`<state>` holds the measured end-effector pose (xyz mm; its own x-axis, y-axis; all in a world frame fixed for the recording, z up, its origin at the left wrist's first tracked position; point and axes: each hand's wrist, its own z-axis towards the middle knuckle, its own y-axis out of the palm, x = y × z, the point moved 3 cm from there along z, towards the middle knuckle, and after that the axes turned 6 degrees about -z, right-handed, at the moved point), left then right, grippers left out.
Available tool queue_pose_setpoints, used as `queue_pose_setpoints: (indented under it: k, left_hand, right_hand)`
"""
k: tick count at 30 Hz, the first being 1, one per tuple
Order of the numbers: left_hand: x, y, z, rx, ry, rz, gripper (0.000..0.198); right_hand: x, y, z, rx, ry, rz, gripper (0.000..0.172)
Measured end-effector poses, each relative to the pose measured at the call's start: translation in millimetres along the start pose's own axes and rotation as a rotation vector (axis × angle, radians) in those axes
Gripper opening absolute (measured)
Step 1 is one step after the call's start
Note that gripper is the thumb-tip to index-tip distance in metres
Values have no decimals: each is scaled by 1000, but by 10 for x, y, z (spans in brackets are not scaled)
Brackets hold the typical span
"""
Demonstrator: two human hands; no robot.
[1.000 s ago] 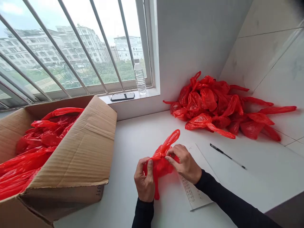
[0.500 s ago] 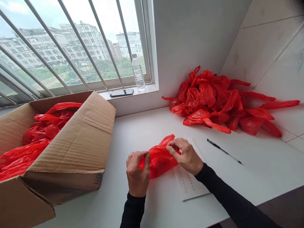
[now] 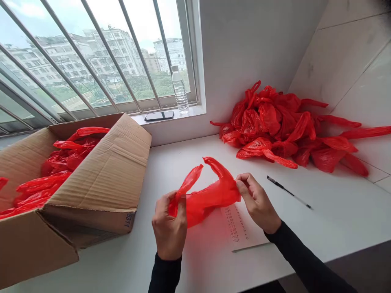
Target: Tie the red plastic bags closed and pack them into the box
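A thin red plastic bag [image 3: 207, 199] is stretched between my hands above the white table, its two handle loops pointing up and away from me. My left hand [image 3: 170, 226] pinches the bag at its left side, below one handle. At the right side, the thumb and fingers of my right hand [image 3: 255, 199] are closed on the bag's edge. Under the bag and my right hand lies a notepad [image 3: 244, 228] with handwritten lines, partly covered. Whether anything is inside the bag is not clear.
On the left stands an open cardboard box [image 3: 100, 175] holding red bags [image 3: 73, 156]. A heap of filled red bags [image 3: 275, 126] lies at the back right. A black pen [image 3: 288, 192] rests right of the notepad. On the windowsill are a phone [image 3: 159, 116] and a water bottle [image 3: 180, 91].
My hands have moved apart, pulling the bag from bunched to spread out. Both handle loops now stand up separately. The view has shifted slightly.
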<state>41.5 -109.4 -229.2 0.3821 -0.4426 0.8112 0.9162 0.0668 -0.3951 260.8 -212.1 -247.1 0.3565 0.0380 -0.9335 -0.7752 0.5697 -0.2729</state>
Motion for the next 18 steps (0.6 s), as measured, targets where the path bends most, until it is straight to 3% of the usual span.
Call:
queue_pose_setpoints:
  k: [3, 5, 7, 9, 13, 15, 18]
  left_hand:
    - [16, -196, -53, 136, 25, -2, 20]
    - [81, -281, -125, 223, 132, 41, 18]
    - [133, -309, -210, 274, 203, 77, 18]
    - [131, -297, -288, 235, 185, 54, 17]
    - [-41, -286, -421, 87, -96, -144, 18]
    - [-115, -302, -478, 65, -219, -236, 21]
    - [-105, -303, -523, 40, -274, -334, 24]
  right_hand:
    - [-165, -80, -157, 186, -77, -8, 8]
    - [-437, -61, -289, 261, -323, -12, 17]
    - [-741, 56, -376, 154, -622, -45, 30]
    - [-930, 221, -373, -50, -785, -203, 33]
    - [-887, 382, -216, -239, -706, -580, 25]
    - [-817, 364, -184, -270, -647, -605, 21]
    - [-786, 326, -193, -260, -626, -631, 28]
